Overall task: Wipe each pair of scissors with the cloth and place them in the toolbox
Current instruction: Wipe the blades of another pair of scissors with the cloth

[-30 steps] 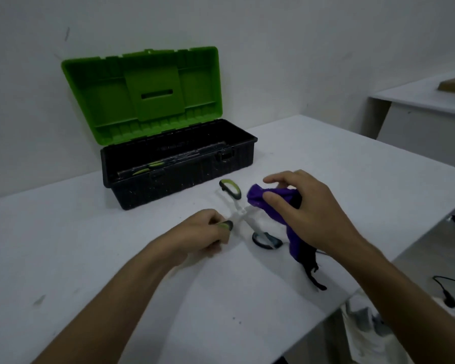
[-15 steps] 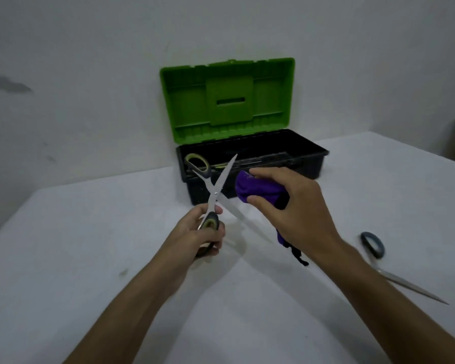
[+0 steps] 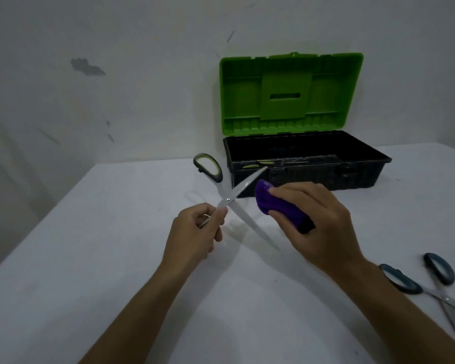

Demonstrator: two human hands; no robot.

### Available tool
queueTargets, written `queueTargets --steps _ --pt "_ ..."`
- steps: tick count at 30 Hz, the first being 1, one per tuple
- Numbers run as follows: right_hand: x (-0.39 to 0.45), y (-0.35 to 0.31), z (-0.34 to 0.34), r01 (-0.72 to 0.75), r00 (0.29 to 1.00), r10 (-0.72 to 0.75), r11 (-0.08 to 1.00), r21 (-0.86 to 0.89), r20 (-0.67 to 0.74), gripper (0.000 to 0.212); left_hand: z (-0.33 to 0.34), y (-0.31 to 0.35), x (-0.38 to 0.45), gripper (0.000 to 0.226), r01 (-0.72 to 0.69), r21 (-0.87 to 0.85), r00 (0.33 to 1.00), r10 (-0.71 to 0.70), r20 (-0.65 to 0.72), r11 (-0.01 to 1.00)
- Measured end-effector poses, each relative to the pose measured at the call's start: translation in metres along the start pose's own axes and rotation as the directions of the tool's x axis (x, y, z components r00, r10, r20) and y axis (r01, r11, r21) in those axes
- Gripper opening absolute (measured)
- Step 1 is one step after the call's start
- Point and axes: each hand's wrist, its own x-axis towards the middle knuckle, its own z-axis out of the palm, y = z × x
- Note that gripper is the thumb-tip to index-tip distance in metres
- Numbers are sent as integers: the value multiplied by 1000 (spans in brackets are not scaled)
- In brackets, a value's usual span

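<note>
The left hand holds the scissors by one handle, blades spread for wiping. The right hand grips the cloth beside them, near the open toolbox.

White table, scuffed wall
</note>
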Motion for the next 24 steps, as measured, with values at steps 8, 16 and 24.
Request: queueTargets --steps 8,16,24 --pt "5 2 -14 84 996 -87 994 -73 -33 45 9 13 -6 25 -27 -226 997 42 64 974" --pt "6 6 -12 138 990 -134 987 -79 47 45 7 20 -10 13 155 -436 958 -27 286 886" --pt "7 -7 -7 94 970 -86 995 -27 228 47 10 17 -10 12 87 -318 947 20 319 944"
